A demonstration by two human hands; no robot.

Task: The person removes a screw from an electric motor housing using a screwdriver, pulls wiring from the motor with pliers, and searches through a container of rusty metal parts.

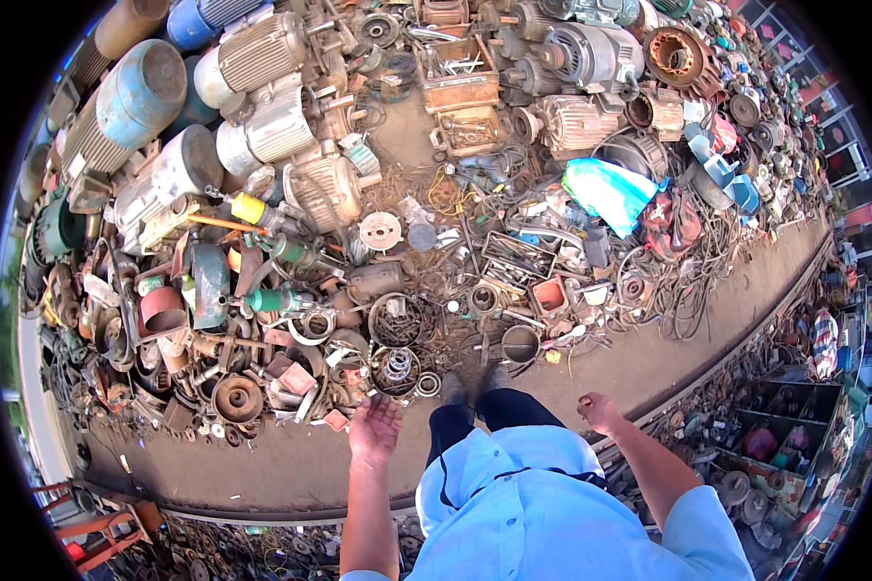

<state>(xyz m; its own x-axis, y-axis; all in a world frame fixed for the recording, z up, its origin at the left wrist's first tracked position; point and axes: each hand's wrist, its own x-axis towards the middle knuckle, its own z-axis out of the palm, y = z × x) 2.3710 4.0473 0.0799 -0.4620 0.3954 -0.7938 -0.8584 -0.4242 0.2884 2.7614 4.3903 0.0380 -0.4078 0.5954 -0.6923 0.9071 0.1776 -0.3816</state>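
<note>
My left hand (375, 427) is held palm up with its fingers loosely bent and apart, nothing in it. It is nearest to the heap's front edge, by a reddish block (336, 419) and a metal ring (428, 384). My right hand (602, 413) hangs over the bare ground at my right side, its fingers curled in; no object shows in it. In front of my feet are a round metal pot (520, 345), a basin of small metal parts (397, 320) and a stack of bearing rings (396, 370). Neither hand touches anything.
Large electric motors (281, 126) are piled at far left and far right. Wooden boxes (460, 92) of tools stand at the back middle. A blue and white plastic bag (612, 194) lies beside tangled cables (688, 290). A rusty pulley (237, 398) sits front left; shelves of parts (775, 426) are at right.
</note>
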